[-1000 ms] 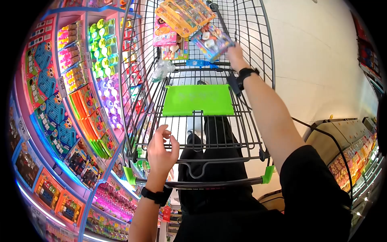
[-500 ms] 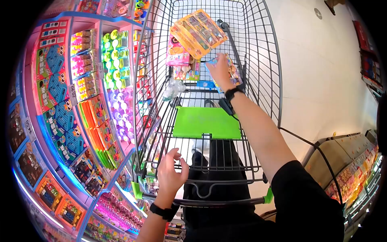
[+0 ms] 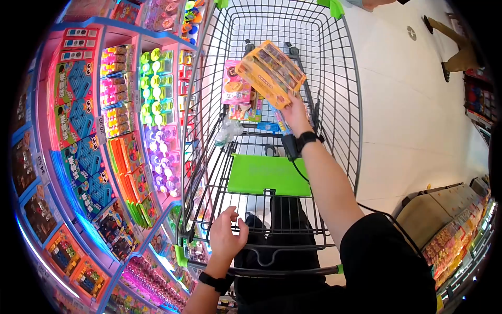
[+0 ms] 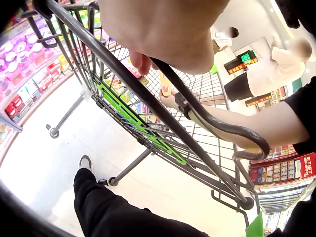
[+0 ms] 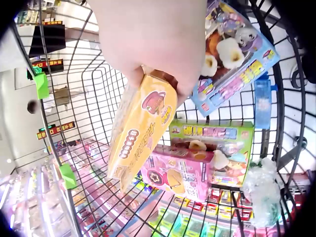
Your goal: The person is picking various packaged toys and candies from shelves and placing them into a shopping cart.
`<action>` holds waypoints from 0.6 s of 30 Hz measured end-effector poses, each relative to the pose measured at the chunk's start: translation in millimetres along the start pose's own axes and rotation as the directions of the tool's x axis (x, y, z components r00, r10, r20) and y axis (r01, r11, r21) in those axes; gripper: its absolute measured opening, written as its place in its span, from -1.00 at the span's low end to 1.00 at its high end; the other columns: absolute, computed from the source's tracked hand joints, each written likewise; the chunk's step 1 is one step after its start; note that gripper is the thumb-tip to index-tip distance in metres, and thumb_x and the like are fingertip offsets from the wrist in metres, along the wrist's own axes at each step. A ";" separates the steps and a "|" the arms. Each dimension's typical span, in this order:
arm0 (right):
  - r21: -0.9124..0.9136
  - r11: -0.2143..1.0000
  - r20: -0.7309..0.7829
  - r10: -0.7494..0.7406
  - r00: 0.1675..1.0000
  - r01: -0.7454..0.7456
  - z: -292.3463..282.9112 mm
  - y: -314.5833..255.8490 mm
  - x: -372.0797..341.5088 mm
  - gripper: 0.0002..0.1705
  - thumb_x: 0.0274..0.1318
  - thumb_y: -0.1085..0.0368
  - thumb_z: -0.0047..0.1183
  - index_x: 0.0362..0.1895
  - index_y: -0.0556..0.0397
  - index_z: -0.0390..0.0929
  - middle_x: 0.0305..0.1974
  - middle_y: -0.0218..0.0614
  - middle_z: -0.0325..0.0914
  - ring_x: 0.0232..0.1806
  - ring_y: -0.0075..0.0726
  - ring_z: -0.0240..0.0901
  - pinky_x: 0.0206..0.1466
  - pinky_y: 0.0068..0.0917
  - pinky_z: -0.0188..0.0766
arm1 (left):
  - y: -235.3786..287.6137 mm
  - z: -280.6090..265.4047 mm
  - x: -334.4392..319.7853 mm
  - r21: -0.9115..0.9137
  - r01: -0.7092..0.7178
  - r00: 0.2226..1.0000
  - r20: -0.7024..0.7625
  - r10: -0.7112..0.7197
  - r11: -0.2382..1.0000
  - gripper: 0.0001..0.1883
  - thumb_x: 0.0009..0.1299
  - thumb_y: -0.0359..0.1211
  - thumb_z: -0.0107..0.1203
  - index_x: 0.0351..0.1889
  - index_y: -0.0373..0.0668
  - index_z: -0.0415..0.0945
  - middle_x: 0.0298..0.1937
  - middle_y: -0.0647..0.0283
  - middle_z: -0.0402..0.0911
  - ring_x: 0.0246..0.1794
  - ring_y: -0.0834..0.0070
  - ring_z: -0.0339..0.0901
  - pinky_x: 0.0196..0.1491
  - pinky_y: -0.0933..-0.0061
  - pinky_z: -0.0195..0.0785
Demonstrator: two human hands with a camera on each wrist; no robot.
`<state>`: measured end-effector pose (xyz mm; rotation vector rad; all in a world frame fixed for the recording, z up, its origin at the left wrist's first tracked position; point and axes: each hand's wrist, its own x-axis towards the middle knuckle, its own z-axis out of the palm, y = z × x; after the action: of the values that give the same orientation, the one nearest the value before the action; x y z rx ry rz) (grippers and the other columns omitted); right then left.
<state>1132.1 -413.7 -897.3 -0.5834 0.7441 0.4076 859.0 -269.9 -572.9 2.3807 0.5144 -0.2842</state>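
Note:
My right hand grips a flat orange package by its near corner, over the shopping cart's basket. The right wrist view shows the package tilted edge-on, thumb and fingers pinching its end. A blue toy box lies beneath that hand. Beside the package in the cart are a pink box and a green-edged box. My left hand hovers above the cart's handlebar, its fingers loosely bent and holding nothing.
Crumpled clear plastic lies in the cart near the green seat panel. Shelves of colourful toys line the left side. Pale floor runs along the right, with a person's legs farther off and a display stand nearer.
My right hand has set the blue box down in the cart, let go of it and taken hold of the orange package, which is now raised and turned. The left hand stays by the handlebar.

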 end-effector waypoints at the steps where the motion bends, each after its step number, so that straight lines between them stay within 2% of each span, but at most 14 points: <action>1: -0.021 1.000 -0.020 -0.005 1.000 0.005 -10.3 -8.3 -11.9 -0.63 0.36 0.29 0.01 0.19 0.07 0.34 0.12 -0.13 0.47 0.17 -0.09 0.44 0.28 -0.11 0.38 | -0.6 -0.1 -0.7 -0.003 -0.001 1.000 0.004 0.001 1.000 -0.63 0.19 -0.51 0.17 -0.02 -0.28 0.45 -0.37 0.18 0.57 -0.40 0.30 0.57 -0.35 0.30 0.45; 3: -0.027 0.999 -0.027 -0.046 0.999 0.045 -27.2 -16.3 -31.9 -0.61 0.38 0.24 0.00 0.21 0.05 0.32 0.16 -0.14 0.44 0.21 -0.06 0.41 0.33 -0.07 0.31 | -1.3 -1.1 0.0 -0.002 -0.021 1.000 0.005 0.021 1.000 -0.63 0.20 -0.53 0.14 0.00 -0.30 0.43 -0.37 0.18 0.57 -0.43 0.31 0.56 -0.37 0.33 0.44; 4: 0.010 1.000 -0.016 -0.019 1.000 0.019 -33.7 -18.8 -41.7 -0.59 0.41 0.27 -0.07 0.28 -0.03 0.23 0.17 -0.19 0.42 0.20 -0.14 0.42 0.26 -0.10 0.38 | -1.6 -1.5 0.4 -0.001 -0.039 0.999 0.006 0.039 0.999 -0.63 0.21 -0.56 0.12 0.01 -0.31 0.42 -0.38 0.17 0.57 -0.45 0.33 0.55 -0.38 0.37 0.44; 6: -0.043 0.999 -0.069 0.004 0.998 -0.007 -40.7 -22.3 -58.0 -0.61 0.42 0.26 -0.08 0.27 -0.05 0.24 0.17 -0.19 0.42 0.20 -0.14 0.41 0.27 -0.09 0.37 | -1.1 -1.5 1.1 -0.004 -0.059 0.998 0.009 0.059 0.998 -0.63 0.23 -0.58 0.09 0.02 -0.31 0.40 -0.38 0.17 0.57 -0.47 0.34 0.54 -0.39 0.41 0.44; 9: -0.078 0.997 -0.059 0.011 0.998 -0.015 -40.8 -19.5 -67.8 -0.60 0.44 0.24 -0.10 0.28 -0.03 0.24 0.18 -0.16 0.41 0.23 -0.11 0.38 0.31 -0.07 0.32 | -2.0 -1.4 0.2 -0.005 -0.064 0.998 0.016 0.064 0.998 -0.63 0.24 -0.58 0.08 0.04 -0.31 0.39 -0.36 0.16 0.58 -0.44 0.34 0.54 -0.37 0.41 0.43; 12: 0.120 0.992 0.013 0.043 0.999 -0.045 -46.3 -12.7 -48.8 -0.60 0.45 0.23 -0.12 0.28 0.03 0.23 0.20 -0.14 0.40 0.25 -0.07 0.36 0.35 -0.04 0.29 | -2.1 -1.3 0.2 -0.017 -0.070 0.997 0.019 0.071 0.997 -0.63 0.25 -0.59 0.08 0.05 -0.31 0.39 -0.36 0.16 0.58 -0.45 0.34 0.54 -0.37 0.42 0.43; 13: 0.098 0.995 -0.059 0.010 0.998 -0.004 -42.1 -9.3 -44.3 -0.59 0.47 0.19 -0.16 0.27 0.08 0.23 0.21 -0.11 0.39 0.27 -0.04 0.34 0.36 -0.02 0.28 | -2.6 -1.5 1.7 -0.014 -0.074 0.997 0.019 0.074 0.997 -0.62 0.25 -0.59 0.08 0.05 -0.30 0.39 -0.36 0.16 0.58 -0.45 0.34 0.54 -0.37 0.42 0.43; 16: 0.136 0.990 -0.169 0.053 0.984 -0.030 -18.1 -1.6 -41.1 -0.56 0.49 0.11 -0.22 0.26 0.10 0.23 0.22 -0.10 0.38 0.29 -0.04 0.33 0.36 -0.02 0.28 | -3.1 -1.5 0.2 -0.010 -0.071 0.997 0.025 0.071 0.997 -0.62 0.25 -0.59 0.08 0.06 -0.30 0.38 -0.36 0.16 0.58 -0.46 0.34 0.53 -0.37 0.42 0.43; 18: -0.130 0.984 -0.261 0.081 0.962 -0.118 -4.0 8.1 -41.4 -0.50 0.45 0.03 -0.21 0.24 0.14 0.25 0.17 -0.04 0.41 0.21 -0.01 0.39 0.26 0.01 0.36 | -5.5 -0.9 -2.0 -0.002 -0.062 0.998 0.020 0.062 0.998 -0.62 0.25 -0.59 0.09 0.06 -0.30 0.39 -0.36 0.17 0.58 -0.46 0.34 0.53 -0.37 0.42 0.42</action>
<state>1097.9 -415.9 -872.3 -0.7455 0.9998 0.4883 854.9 -266.1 -574.7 2.3849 0.4300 -0.2797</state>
